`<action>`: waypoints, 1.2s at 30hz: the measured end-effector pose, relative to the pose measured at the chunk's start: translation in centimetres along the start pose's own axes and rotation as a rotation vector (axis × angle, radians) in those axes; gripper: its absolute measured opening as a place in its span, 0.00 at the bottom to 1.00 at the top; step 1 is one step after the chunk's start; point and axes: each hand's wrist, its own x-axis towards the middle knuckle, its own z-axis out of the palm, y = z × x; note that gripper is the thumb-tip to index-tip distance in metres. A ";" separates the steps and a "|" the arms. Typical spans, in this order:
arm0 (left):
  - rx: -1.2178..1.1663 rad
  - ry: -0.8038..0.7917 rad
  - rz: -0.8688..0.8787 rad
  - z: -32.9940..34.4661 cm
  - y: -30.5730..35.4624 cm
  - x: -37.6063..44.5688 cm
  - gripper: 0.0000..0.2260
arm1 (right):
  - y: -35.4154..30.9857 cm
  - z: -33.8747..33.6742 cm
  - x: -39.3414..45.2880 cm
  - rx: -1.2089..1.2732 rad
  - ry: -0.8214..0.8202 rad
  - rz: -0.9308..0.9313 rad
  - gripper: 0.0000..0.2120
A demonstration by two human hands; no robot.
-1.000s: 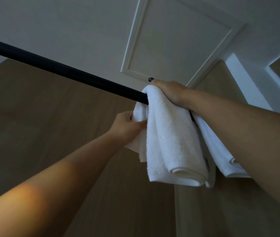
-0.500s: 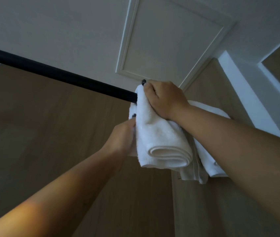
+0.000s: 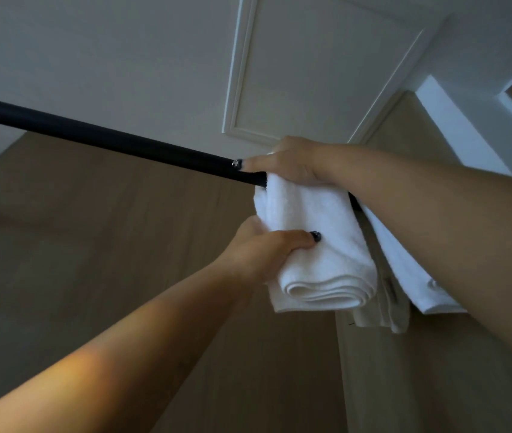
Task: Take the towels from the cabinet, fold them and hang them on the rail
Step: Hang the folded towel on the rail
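Head view: left hand (image 3: 259, 251) grips hanging side of folded white terry towel (image 3: 320, 245), thumb pressed across front. Right hand (image 3: 285, 164) rests on towel top, fingers straight along black round rail (image 3: 107, 142). Second white towel (image 3: 417, 276) hangs just beside, right. No legible writing.

place: home interior | evidence: white panelled ceiling (image 3: 326, 67); wood-panelled walls (image 3: 92, 245); black rail (image 3: 107, 142) with folded white towels (image 3: 320, 232)

The rail (image 3: 101, 140) runs bare leftward from the folded towel (image 3: 317, 242); rightward, another towel (image 3: 414, 276) hangs close beside it.
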 end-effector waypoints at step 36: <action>-0.186 0.157 -0.182 1.7 0.6 -4.3 0.15 | 1.5 8.5 -15.8 0.598 0.484 0.223 0.32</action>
